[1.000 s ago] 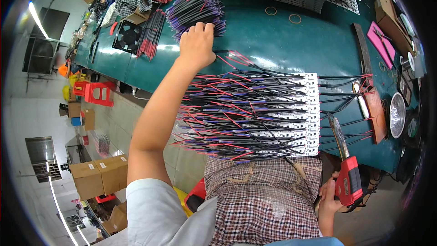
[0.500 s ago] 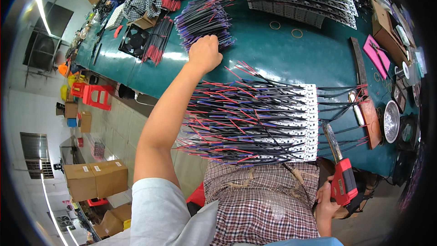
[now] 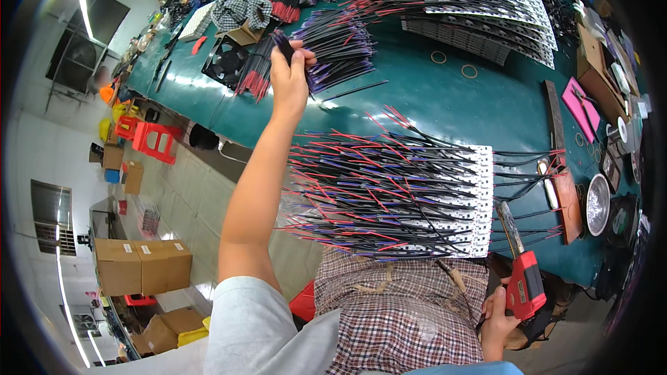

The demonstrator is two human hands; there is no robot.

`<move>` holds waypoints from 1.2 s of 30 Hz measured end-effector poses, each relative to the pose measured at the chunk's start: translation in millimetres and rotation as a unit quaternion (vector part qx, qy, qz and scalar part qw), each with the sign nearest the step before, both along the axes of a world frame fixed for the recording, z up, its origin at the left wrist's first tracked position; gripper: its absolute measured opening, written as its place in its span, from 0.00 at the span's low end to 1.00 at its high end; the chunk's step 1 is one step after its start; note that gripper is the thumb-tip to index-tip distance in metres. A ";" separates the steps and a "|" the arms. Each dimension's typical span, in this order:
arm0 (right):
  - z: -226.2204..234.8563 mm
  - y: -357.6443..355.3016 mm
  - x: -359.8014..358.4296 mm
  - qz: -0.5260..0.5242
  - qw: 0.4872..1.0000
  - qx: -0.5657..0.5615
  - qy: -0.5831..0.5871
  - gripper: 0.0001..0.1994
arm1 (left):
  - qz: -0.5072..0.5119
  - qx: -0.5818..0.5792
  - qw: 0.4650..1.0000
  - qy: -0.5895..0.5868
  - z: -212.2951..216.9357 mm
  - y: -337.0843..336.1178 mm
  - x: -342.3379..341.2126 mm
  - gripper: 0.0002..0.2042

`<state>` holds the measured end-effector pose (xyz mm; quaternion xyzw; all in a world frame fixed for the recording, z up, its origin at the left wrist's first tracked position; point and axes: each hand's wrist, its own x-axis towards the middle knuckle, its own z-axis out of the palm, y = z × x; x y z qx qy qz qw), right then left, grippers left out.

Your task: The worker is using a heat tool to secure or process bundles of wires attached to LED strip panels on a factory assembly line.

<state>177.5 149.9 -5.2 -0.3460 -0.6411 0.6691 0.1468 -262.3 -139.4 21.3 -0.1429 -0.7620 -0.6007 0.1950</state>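
Observation:
My left hand (image 3: 290, 82) is closed around a small bunch of black wires (image 3: 282, 43) with purple ends. It is raised at the left side of a pile of loose black and purple wires (image 3: 344, 45) on the table. Low at the right, my right hand (image 3: 495, 319) grips a red and black soldering gun (image 3: 524, 285), its metal tip pointing up toward the boards. In front of me lies a panel of white circuit boards (image 3: 482, 201). Many black wires (image 3: 375, 191) with red and blue among them fan out leftward from it, and a few run off its right side.
A reddish-brown block (image 3: 567, 201) and a metal bowl (image 3: 597, 203) sit to the right. Stacked wired boards (image 3: 462, 42) fill the far side. A black fan (image 3: 226, 62) and red-tipped wires (image 3: 256, 78) stand at the left of the green table (image 3: 417, 97). Rubber bands lie about.
My left hand has drawn back leftward from the pile and turned, with a bunch of wires in it. One wire lies loose beside the pile. My right hand still holds the soldering gun.

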 end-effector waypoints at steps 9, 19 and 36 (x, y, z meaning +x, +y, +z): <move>8.5 -6.0 -6.3 -0.043 0.999 -0.016 0.004 0.10 | -0.017 0.111 0.994 -0.013 -22.6 -14.8 7.7 0.12; 7.0 -4.4 3.9 -0.038 0.999 0.003 0.007 0.11 | 0.013 0.084 0.995 -0.044 -14.1 -18.1 -3.4 0.14; -2.5 1.5 27.2 0.035 0.998 0.035 0.041 0.12 | -0.386 -0.374 0.834 -0.122 74.1 143.7 200.2 0.07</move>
